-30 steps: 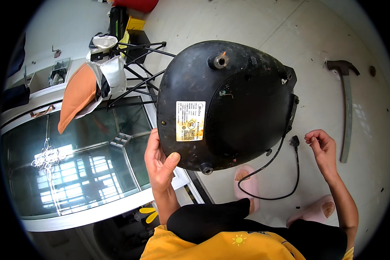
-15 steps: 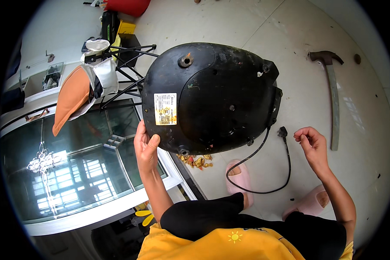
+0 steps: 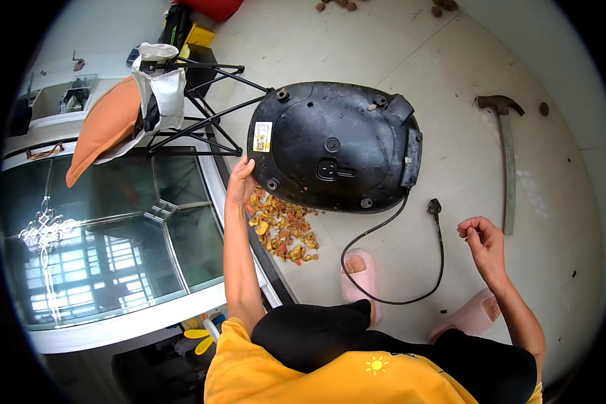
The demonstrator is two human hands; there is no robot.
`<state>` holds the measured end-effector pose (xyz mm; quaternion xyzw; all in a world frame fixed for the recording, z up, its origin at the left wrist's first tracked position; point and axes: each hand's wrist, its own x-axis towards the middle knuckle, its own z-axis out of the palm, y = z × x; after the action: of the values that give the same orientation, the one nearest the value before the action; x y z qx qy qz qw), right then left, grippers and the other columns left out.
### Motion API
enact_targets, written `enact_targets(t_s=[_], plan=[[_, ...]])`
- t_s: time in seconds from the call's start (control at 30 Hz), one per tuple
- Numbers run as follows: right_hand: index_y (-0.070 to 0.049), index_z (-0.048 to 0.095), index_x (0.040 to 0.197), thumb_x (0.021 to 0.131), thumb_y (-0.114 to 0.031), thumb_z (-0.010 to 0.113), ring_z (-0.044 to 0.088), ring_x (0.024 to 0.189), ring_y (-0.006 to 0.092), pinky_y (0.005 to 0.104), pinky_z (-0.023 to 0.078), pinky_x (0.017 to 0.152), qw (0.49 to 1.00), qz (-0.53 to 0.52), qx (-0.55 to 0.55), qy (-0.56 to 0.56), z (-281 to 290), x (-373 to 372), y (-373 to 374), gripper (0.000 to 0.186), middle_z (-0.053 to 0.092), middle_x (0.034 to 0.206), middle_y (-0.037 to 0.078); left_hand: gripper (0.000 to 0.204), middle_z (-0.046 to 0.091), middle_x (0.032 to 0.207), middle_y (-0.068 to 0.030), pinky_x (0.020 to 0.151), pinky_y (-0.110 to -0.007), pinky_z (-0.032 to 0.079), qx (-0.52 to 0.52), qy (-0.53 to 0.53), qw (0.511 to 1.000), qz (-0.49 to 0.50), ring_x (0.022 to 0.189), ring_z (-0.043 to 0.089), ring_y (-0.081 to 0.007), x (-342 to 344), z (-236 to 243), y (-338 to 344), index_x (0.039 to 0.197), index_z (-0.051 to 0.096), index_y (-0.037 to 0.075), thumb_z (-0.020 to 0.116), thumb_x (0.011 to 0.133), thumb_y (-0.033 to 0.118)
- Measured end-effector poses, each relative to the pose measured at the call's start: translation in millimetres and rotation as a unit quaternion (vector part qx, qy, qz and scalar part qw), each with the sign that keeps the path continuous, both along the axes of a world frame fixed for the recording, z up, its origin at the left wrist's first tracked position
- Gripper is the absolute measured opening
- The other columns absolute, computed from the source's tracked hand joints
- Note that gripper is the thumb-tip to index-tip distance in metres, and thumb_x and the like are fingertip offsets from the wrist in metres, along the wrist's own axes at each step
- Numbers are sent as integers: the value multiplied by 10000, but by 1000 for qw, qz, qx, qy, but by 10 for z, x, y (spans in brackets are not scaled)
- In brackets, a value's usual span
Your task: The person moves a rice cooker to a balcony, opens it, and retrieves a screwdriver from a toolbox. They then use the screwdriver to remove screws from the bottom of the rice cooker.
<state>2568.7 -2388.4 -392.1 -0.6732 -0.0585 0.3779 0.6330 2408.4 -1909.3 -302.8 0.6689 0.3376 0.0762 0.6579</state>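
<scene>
A black appliance [image 3: 320, 141] shows its underside, with small feet, a socket and a pale label. My left hand [image 3: 241, 176] grips its lower left end. A black cord [image 3: 377, 295] loops down from its right end to a plug [image 3: 434, 207]. Right of the plug is my right hand [image 3: 481, 236], fingers curled, what is inside hidden. Yellow-brown scraps [image 3: 283, 229] are scattered on the floor below the appliance. A claw hammer [image 3: 508, 168] lies at the right.
A folding frame [image 3: 219, 108] with white and orange fabric [image 3: 104, 121] stands upper left, beside a white-framed glass panel [image 3: 101, 269]. My feet in pink slippers [image 3: 360, 276] are on the floor [image 3: 545, 242]. Several small brown lumps [image 3: 444, 5] lie at the back.
The appliance has moved down and away from me with my left hand, looking smaller, uncovering the scraps. My right hand has shifted slightly left and lower in view, still curled.
</scene>
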Motion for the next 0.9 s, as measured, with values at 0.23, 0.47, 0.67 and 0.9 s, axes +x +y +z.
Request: enact_targets(t_s=[0.23, 0.47, 0.67, 0.9], plan=[[-2, 572, 847, 851, -69, 465, 548, 735, 100, 232, 441, 676, 995, -40, -83, -33, 282, 119, -432, 126, 599, 808, 34, 392, 609, 879, 29, 687, -291, 384, -43, 132, 981, 139, 799, 522, -114, -369, -1021, 274, 1031, 609, 156, 502, 809, 461], [-31, 545, 861, 866, -80, 465, 513, 717, 81, 212, 402, 647, 978, -77, -118, -153, 1776, 392, -515, 94, 551, 778, 20, 626, 610, 962, -63, 733, -349, 415, -74, 156, 953, 248, 864, 533, -163, -327, -1179, 172, 1108, 567, 55, 393, 834, 591], [-25, 530, 869, 763, -4, 471, 518, 717, 164, 262, 420, 627, 969, -50, -66, -231, 2706, -92, -68, 123, 517, 847, 58, 341, 614, 884, -73, 705, -271, 459, 247, 84, 965, 34, 773, 569, -135, -41, 540, -880, 1126, 538, 4, 554, 846, 197], [-31, 441, 618, 862, -80, 527, 396, 470, 157, 291, 337, 454, 946, 150, -153, -243, 2468, -68, -185, 263, 427, 528, 66, 247, 435, 551, -61, 416, -276, 342, 311, -39, 946, -83, 452, 436, -188, 351, 1787, -2487, 612, 457, 40, 653, 758, 71]])
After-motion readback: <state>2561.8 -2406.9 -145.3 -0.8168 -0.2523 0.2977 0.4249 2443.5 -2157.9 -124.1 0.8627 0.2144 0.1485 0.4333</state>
